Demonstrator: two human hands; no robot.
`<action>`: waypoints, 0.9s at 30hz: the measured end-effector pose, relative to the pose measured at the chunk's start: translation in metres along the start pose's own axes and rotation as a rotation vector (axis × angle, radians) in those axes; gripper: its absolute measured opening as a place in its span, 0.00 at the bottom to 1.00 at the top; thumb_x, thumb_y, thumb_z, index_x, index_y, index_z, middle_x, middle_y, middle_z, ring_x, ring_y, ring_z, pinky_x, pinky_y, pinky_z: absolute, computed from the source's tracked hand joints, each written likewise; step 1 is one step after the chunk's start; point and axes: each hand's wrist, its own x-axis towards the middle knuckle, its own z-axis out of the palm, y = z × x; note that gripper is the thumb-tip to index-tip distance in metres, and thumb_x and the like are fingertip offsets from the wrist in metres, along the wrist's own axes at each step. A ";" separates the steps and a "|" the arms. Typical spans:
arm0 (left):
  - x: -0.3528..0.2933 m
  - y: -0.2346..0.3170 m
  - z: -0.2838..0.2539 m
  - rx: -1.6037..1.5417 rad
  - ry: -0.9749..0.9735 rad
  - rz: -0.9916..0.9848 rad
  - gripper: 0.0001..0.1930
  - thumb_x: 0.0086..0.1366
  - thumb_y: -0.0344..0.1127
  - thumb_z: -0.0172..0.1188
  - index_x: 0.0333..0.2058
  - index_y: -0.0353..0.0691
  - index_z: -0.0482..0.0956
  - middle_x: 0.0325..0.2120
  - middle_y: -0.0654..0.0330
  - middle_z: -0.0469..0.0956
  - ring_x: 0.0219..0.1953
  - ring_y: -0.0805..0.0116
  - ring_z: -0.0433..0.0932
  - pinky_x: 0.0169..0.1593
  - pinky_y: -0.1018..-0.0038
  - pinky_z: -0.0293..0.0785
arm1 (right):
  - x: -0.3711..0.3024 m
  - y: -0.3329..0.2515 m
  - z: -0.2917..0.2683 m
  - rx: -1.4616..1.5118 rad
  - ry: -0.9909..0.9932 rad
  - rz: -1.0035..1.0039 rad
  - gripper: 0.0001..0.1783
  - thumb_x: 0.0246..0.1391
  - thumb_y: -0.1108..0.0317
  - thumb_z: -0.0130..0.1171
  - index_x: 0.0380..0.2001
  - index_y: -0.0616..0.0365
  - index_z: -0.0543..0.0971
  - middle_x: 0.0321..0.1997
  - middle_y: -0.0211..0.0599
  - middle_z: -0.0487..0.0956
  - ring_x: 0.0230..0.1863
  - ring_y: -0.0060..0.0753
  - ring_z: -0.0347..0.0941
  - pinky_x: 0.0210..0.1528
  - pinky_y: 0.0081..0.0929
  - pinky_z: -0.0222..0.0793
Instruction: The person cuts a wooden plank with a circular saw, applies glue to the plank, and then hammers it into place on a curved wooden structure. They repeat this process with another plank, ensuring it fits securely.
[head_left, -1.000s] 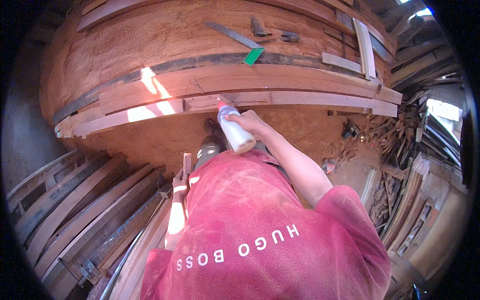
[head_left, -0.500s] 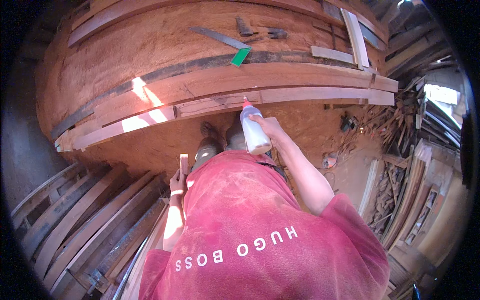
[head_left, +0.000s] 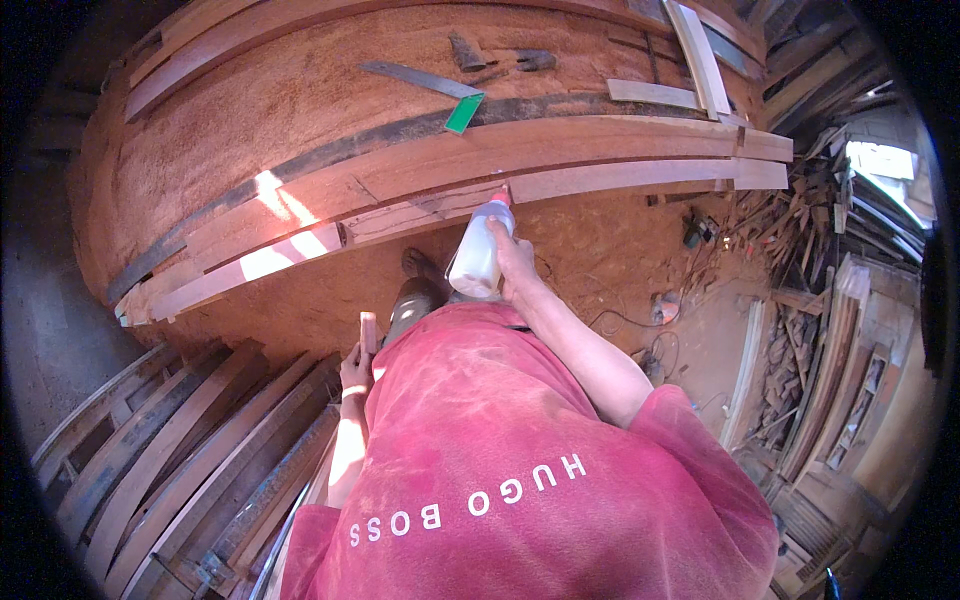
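While sawdust covers the broad workbench [head_left: 300, 110], long wooden boards [head_left: 560, 150] lie along its near edge, with a metal ruler [head_left: 420, 80] and a green-tipped tool [head_left: 463, 112] farther back. At the boards' edge, the right hand [head_left: 515, 262] wraps its fingers around a white squeeze bottle [head_left: 478, 255], whose red nozzle [head_left: 501, 197] touches the wood. Lower down, beside stacked planks [head_left: 180, 450], the left hand [head_left: 355, 372] grips a small wooden piece [head_left: 368, 332].

White squeeze bottle [head_left: 476, 256] with red nozzle, tilted tip-first against the long wooden plank [head_left: 560, 182]
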 end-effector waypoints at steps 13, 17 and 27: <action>-0.001 -0.013 -0.006 0.023 -0.003 -0.036 0.30 0.69 0.58 0.58 0.61 0.45 0.78 0.47 0.45 0.85 0.53 0.57 0.84 0.55 0.65 0.76 | -0.014 0.020 -0.004 -0.035 0.043 -0.121 0.29 0.61 0.47 0.65 0.43 0.68 0.80 0.36 0.37 0.81 0.33 0.29 0.77 0.35 0.33 0.74; 0.000 -0.018 -0.006 0.043 0.004 0.025 0.28 0.70 0.56 0.57 0.61 0.45 0.79 0.47 0.46 0.85 0.53 0.58 0.84 0.55 0.66 0.76 | -0.020 0.025 -0.005 0.077 0.010 -0.117 0.25 0.63 0.48 0.64 0.39 0.65 0.82 0.34 0.34 0.81 0.31 0.26 0.76 0.32 0.31 0.72; 0.006 -0.012 -0.010 0.061 -0.032 0.056 0.29 0.70 0.58 0.55 0.60 0.44 0.79 0.49 0.45 0.84 0.55 0.54 0.82 0.56 0.64 0.75 | -0.023 0.019 -0.013 -0.079 0.034 -0.122 0.25 0.62 0.49 0.67 0.38 0.67 0.82 0.33 0.34 0.82 0.30 0.26 0.77 0.33 0.30 0.73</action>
